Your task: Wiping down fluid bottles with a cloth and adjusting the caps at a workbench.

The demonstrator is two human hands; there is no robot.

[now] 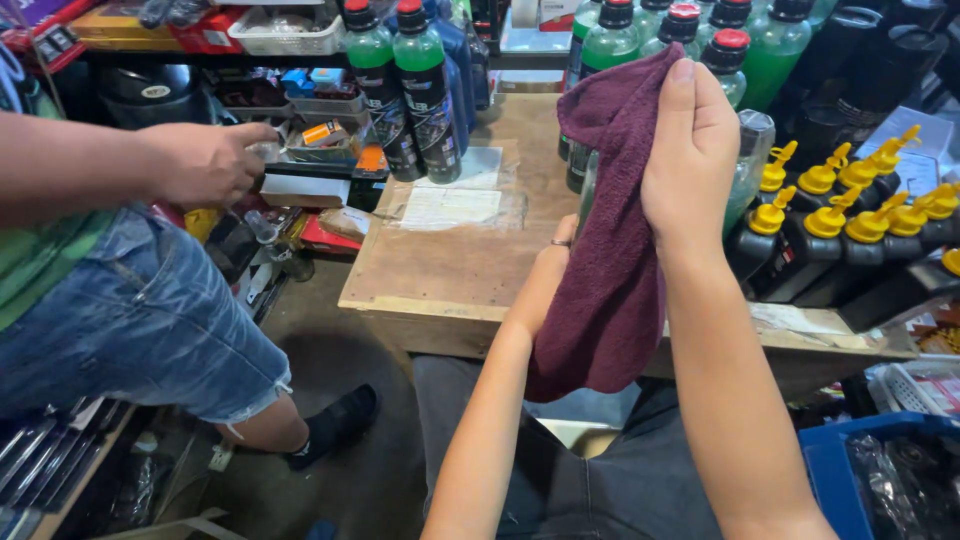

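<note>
Right hand (pixel 690 150) is clamped over the top of the maroon towel (pixel 610 270), which drapes down toward six o'clock above the wooden table (pixel 450 270). Left hand (pixel 560 250) sits mostly behind the cloth at nine o'clock, ringed finger showing; whether it grips, I cannot tell.

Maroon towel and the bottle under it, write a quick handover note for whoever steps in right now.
Right hand: pressed on the maroon towel, wrapping it over a bottle held upright above the wooden bench.
Left hand: mostly hidden behind the towel, ring finger showing, apparently gripping the bottle from below.
Only a thin edge of the bottle shows; its kind and how clean it is cannot be told.
Nearby: green bottles with red caps at the back of the bench, black bottles with yellow caps on the right.
Another person's hand works at the shelf on the left; keep apart from it.
Done and left: wiping is in hand; nothing shows it finished.
</note>
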